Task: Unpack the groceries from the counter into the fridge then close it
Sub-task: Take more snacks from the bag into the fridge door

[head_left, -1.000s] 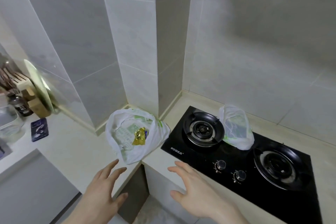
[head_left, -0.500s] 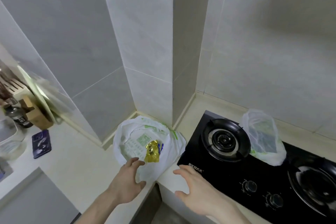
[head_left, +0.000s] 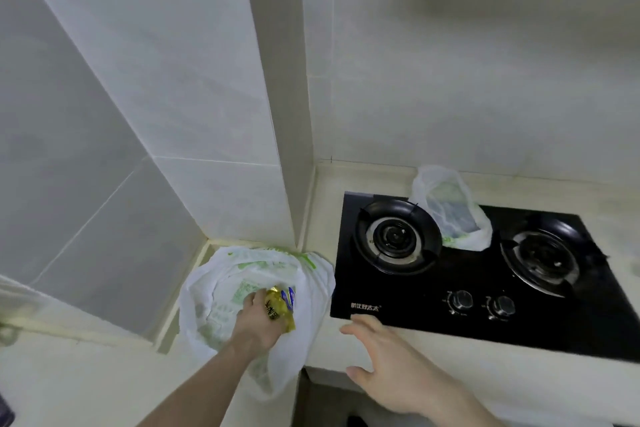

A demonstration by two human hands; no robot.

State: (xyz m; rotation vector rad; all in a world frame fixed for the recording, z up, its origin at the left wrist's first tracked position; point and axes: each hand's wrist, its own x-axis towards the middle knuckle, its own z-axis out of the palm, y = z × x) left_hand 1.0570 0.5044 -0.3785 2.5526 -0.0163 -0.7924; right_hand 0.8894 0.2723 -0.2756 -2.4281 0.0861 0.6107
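Moments earlier hovering, my left hand (head_left: 254, 321) had reached into the white bag (head_left: 311, 291) on the desk (head_left: 86, 388), its grip curled round the gold packet (head_left: 278, 308); my right hand (head_left: 391, 362) stayed open nearby, unpacking begun.

A white thin plastic bag with green print (head_left: 256, 270) holds a shiny gold foil packet with dark lettering (head_left: 278, 310) beside a blue-and-white wrapper (head_left: 290, 295), while the glossy black glass gas hob (head_left: 460, 288) carries white lettering and the tabletop (head_left: 450, 367) is pale cream.
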